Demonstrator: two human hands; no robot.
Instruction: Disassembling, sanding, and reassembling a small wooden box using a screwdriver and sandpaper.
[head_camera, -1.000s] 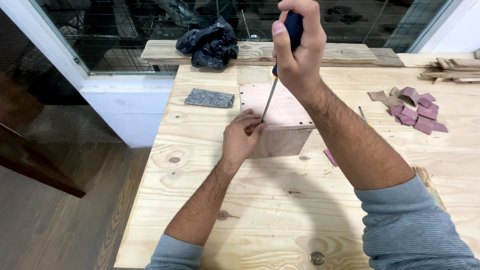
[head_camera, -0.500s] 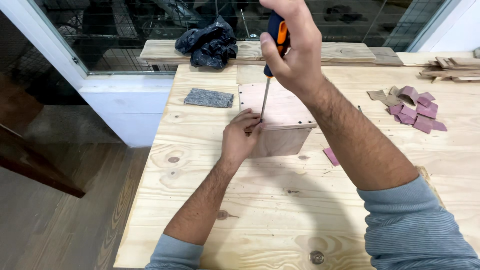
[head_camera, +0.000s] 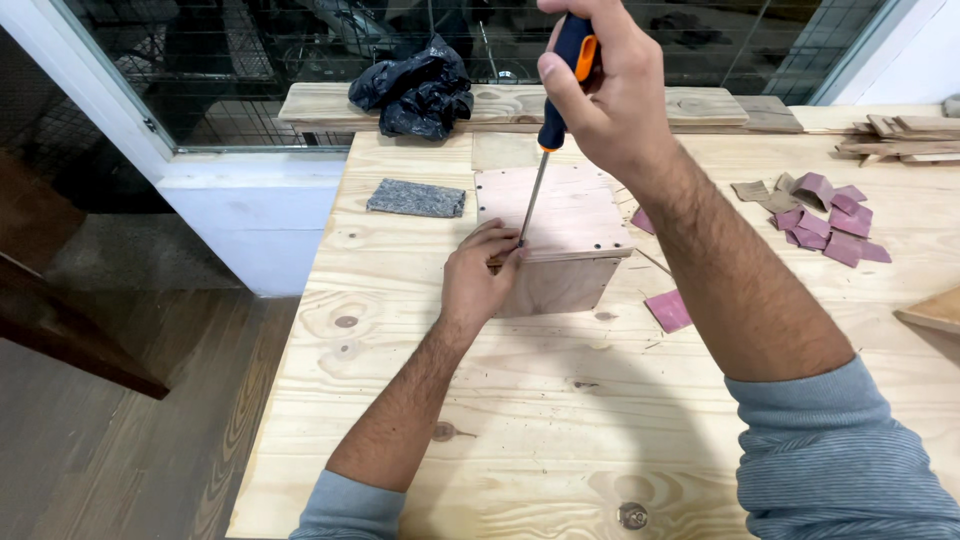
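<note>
The right hand (head_camera: 610, 85) grips an orange-and-blue screwdriver (head_camera: 555, 110), tip at the near-left corner of a small plywood box (head_camera: 555, 235) mid-tabletop (head_camera: 420, 380). The left hand (head_camera: 480, 280) pinches there. Other corner screws look seated; this one seems unfinished.

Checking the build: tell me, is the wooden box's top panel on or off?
On. The top panel lies flat across the wooden box, edges flush.

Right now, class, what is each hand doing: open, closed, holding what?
Left hand: fingers pinched at the screwdriver's tip on the wooden box; a screw cannot be seen.
Right hand: closed on the screwdriver handle.
</note>
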